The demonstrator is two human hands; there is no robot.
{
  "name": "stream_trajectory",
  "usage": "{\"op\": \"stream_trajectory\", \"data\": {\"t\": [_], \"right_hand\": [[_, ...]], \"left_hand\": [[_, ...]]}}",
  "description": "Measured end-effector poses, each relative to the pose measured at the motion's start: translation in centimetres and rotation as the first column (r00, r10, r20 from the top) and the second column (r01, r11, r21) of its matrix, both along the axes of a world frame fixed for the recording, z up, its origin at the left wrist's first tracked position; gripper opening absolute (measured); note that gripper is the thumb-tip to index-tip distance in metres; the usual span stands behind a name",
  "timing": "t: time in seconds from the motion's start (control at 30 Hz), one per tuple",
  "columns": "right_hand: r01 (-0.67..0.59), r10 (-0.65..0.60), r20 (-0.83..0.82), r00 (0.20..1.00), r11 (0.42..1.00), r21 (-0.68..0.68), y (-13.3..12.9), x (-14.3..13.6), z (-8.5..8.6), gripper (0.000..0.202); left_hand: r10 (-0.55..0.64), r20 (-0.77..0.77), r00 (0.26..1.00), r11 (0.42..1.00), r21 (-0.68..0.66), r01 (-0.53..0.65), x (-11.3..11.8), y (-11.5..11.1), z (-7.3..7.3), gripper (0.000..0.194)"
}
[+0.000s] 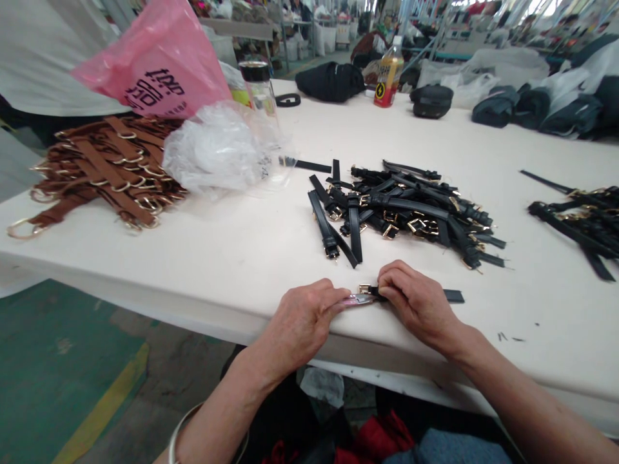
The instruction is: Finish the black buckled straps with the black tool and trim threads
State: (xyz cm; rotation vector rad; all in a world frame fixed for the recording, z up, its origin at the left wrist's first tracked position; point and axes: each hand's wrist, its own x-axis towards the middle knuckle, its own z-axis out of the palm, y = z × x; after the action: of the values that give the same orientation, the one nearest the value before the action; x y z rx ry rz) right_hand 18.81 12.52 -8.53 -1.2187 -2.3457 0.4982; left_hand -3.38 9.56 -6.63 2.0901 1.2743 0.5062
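Near the table's front edge, my right hand (411, 299) is closed on a black buckle strap (454, 296). Its gold buckle shows left of my fingers, and its flat end sticks out to the right. My left hand (309, 312) pinches small thread snips (358, 299) with a silver tip and a pinkish body. The tip meets the strap beside the buckle; whether the blades are apart is too small to tell. Just beyond my hands lies a pile of black buckle straps (401, 203) with gold buckles.
More black straps (585, 219) lie at the right. Brown straps with metal rings (106, 167) are heaped at the left, near a clear plastic bag (213, 151) and a pink bag (164, 64). A drink bottle (388, 74) and dark pouches (331, 82) stand farther back. Dark scraps (510, 337) lie right.
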Motion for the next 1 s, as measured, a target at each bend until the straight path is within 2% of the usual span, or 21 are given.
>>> {"op": "stream_trajectory", "data": {"t": [0.13,0.23,0.3,0.4,0.43,0.5,0.57,0.6,0.77,1.0], "right_hand": [[0.022,-0.031,-0.218,0.975,0.999,-0.045,-0.1,0.2,0.9,0.017],[0.131,-0.146,-0.325,0.934,0.989,-0.069,-1.0,1.7,2.9,0.025],[0.137,-0.175,-0.275,0.945,0.979,-0.153,-1.7,3.3,4.6,0.030],[0.018,-0.051,-0.082,0.995,0.935,-0.353,-2.3,5.3,6.2,0.030],[0.008,-0.022,-0.033,0.999,0.930,-0.366,-2.1,5.6,6.4,0.023],[0.048,-0.045,0.016,0.999,0.959,-0.281,-1.4,5.5,6.0,0.013],[0.070,-0.059,0.060,0.996,0.978,-0.197,0.0,4.6,5.2,0.023],[0.059,-0.041,0.098,0.994,0.979,-0.196,0.7,3.9,4.9,0.022],[0.034,0.054,0.276,0.960,0.952,-0.304,3.5,1.7,4.4,0.015],[-0.041,0.180,0.295,0.938,0.906,-0.422,4.8,1.2,5.0,0.013]], "left_hand": [[0.011,0.012,1.000,1.000,-0.004,-0.011,-0.1,0.0,-0.2,0.034],[0.011,0.029,1.000,1.000,-0.016,-0.010,-0.2,0.1,-0.3,0.033],[0.012,0.039,0.999,1.000,-0.027,-0.010,-0.2,0.2,-0.3,0.031],[0.016,0.046,0.999,0.999,-0.046,-0.014,-0.2,0.4,-0.3,0.028],[0.018,0.046,0.999,0.999,-0.052,-0.016,-0.2,0.4,-0.3,0.028],[0.023,0.043,0.999,0.998,-0.061,-0.020,-0.2,0.4,-0.2,0.028],[0.026,0.037,0.999,0.997,-0.068,-0.023,-0.2,0.3,-0.1,0.028],[0.025,0.034,0.999,0.997,-0.071,-0.023,-0.1,0.2,0.0,0.028],[0.029,0.019,0.999,0.997,-0.070,-0.028,0.0,0.1,0.0,0.026],[0.023,0.021,1.000,0.998,-0.060,-0.021,-0.2,-0.1,-0.6,0.025]]}}
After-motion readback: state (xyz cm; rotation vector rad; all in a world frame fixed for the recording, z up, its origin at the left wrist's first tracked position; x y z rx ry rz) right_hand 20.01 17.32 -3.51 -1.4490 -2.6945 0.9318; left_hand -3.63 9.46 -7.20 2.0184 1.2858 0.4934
